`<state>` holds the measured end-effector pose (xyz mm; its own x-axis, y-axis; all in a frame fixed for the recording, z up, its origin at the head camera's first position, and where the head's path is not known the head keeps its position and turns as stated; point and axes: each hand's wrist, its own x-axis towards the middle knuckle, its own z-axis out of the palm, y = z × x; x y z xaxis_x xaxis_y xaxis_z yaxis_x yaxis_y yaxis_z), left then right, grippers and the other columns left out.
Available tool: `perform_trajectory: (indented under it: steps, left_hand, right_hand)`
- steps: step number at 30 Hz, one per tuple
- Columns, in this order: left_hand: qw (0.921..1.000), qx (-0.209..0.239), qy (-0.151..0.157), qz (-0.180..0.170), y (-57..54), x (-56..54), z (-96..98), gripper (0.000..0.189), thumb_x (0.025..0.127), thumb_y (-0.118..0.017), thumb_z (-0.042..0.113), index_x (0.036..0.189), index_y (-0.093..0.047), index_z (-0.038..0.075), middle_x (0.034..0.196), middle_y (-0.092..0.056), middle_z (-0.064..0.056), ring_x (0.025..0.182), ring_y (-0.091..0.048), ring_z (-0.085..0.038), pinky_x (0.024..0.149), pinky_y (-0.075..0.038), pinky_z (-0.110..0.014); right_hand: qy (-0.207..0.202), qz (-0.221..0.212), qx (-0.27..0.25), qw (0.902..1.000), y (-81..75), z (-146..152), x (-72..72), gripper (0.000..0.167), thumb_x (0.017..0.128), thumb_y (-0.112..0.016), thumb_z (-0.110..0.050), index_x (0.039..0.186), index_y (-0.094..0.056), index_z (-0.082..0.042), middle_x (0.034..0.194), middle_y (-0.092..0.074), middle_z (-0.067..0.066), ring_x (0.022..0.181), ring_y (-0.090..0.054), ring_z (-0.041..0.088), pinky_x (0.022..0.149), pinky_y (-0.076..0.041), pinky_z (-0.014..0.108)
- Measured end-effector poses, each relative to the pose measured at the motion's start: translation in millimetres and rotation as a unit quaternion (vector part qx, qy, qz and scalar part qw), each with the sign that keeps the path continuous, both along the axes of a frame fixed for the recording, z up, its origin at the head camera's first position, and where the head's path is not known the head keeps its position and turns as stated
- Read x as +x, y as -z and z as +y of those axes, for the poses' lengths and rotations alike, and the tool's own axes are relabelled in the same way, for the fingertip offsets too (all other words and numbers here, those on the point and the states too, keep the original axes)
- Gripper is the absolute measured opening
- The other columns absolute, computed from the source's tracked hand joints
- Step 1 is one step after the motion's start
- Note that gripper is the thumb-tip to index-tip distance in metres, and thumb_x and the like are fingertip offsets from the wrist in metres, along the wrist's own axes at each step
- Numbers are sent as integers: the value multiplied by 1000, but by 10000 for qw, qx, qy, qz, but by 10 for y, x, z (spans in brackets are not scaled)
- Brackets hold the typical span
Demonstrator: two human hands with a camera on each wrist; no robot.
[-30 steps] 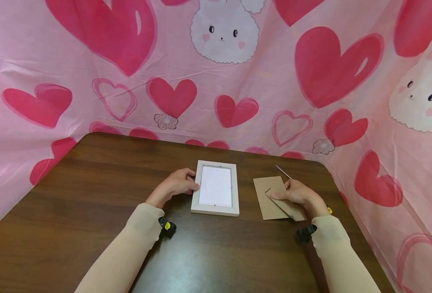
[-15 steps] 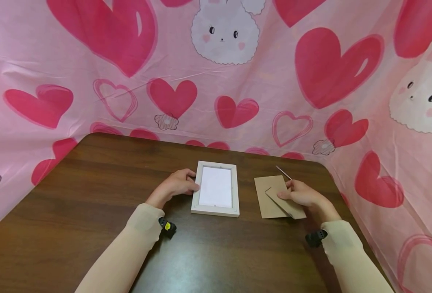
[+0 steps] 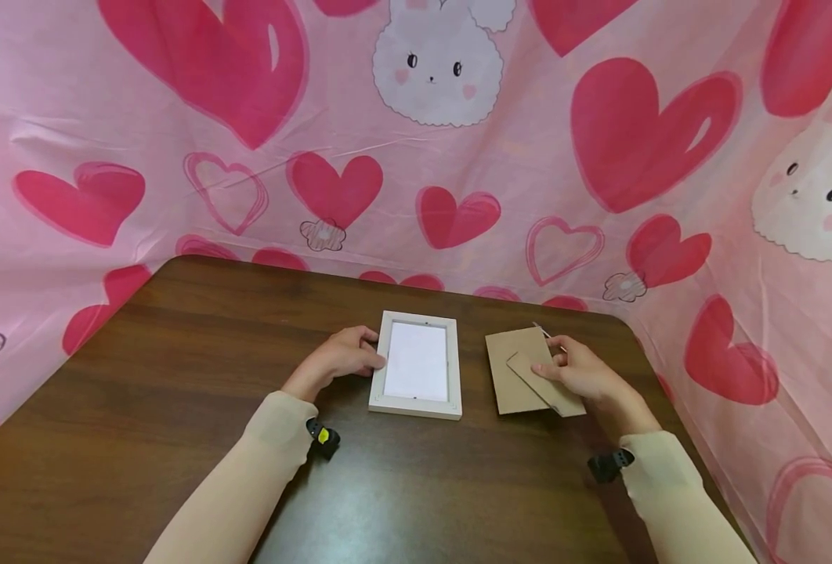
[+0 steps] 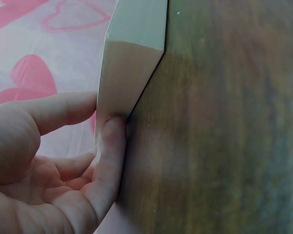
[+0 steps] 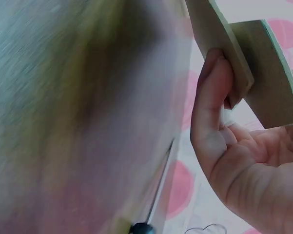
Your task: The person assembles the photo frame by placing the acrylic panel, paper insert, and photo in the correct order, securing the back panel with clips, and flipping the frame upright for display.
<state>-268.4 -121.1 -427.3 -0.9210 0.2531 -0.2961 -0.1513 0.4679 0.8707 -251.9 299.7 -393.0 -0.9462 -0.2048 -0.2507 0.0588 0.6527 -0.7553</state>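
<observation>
The person is handling the backing board (image 3: 511, 392) at right of centre in the head view, while the white frame (image 3: 416, 407) is lying flat in the middle. The right hand (image 3: 585, 372) is gripping the board, its thumb pressing the narrow stand leg (image 3: 553, 392); I cannot tell if the board is touching the table. The left hand (image 3: 345, 352) is holding the frame's left edge with curled fingers. By my judgement, the step is placing the board, so the next move is calling for bringing it left and matching its corners to the opening, with the frame kept steady.

The board is looking like thin brown fibreboard, matt and straight-cut, the leg standing partly away from it. The frame is having smooth, thick walls around a plain white sheet (image 3: 416, 360). A thin metal screwdriver (image 5: 158, 187) is lying near the right hand. The tabletop (image 3: 402, 486) is showing dark wood grain, softly shining at lower centre.
</observation>
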Motion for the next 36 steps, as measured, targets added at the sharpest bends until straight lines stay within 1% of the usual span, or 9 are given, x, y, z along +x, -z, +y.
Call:
perform_trajectory:
  steps: [6,8,11,13,15,19,22,28,36]
  left_hand:
    - [10000,0,29,6,13,-6,-8,57,95,-77,15,143,-53,-4,113,-67,-18,97,-70,-26,96,-60,-41]
    - [10000,7,50,15,19,-9,-12,57,95,-77,15,143,-53,-4,113,-67,-18,97,-70,-26,96,-60,-41]
    - [10000,33,77,20,27,-14,-16,57,95,-76,14,143,-53,-5,113,-67,-18,97,-70,-26,96,-60,-41]
    - [10000,50,84,11,28,-19,-18,57,95,-76,14,144,-53,-5,114,-67,-18,97,-70,-26,96,-60,-41]
    - [10000,50,86,-6,27,-23,-20,57,95,-76,14,144,-53,-5,114,-67,-18,97,-70,-26,96,-60,-41]
    - [9999,24,102,-15,24,-30,-23,57,95,-76,15,144,-53,-4,114,-67,-18,98,-70,-26,97,-60,-42]
    - [9999,37,109,-5,26,-29,-23,57,95,-76,14,144,-53,-4,114,-67,-18,98,-70,-26,97,-60,-42]
    - [9999,91,125,15,28,-22,-21,57,95,-75,13,144,-52,-5,113,-67,-18,97,-70,-26,97,-60,-42]
    - [9998,127,122,15,11,-19,-13,57,95,-75,12,144,-52,-6,113,-66,-18,97,-69,-25,94,-60,-40]
  right_hand:
    - [-19,339,-33,9994,-121,-130,-14,77,103,-73,-27,155,-31,11,99,-61,10,84,-62,18,73,-53,27]
    - [-33,394,-56,9992,-161,-190,-4,77,104,-72,-28,155,-31,11,97,-59,9,83,-62,17,71,-53,27]
    - [16,268,-474,9985,-199,-294,11,75,104,-71,-25,157,-30,9,93,-62,8,79,-66,17,67,-57,29]
    - [45,119,-844,9963,-213,-365,17,73,105,-69,-22,158,-28,7,91,-65,9,74,-70,19,63,-61,34]
    - [116,-4,-1173,9930,-215,-435,14,73,105,-69,-20,159,-26,5,91,-67,9,73,-72,20,61,-62,38]
    - [221,-82,-1476,9888,-190,-579,-2,71,106,-68,-17,159,-25,4,94,-68,11,74,-74,22,61,-63,41]
    - [281,-60,-1570,9872,-156,-689,-20,68,105,-68,-15,156,-28,5,96,-69,14,75,-74,22,62,-63,40]
    - [265,72,-1528,9879,-114,-899,-48,65,105,-69,-14,154,-32,5,101,-72,18,77,-74,20,65,-63,38]
    - [315,201,-1570,9869,-11,-1165,-81,60,103,-70,-12,149,-38,6,96,-73,16,73,-73,17,64,-62,33]
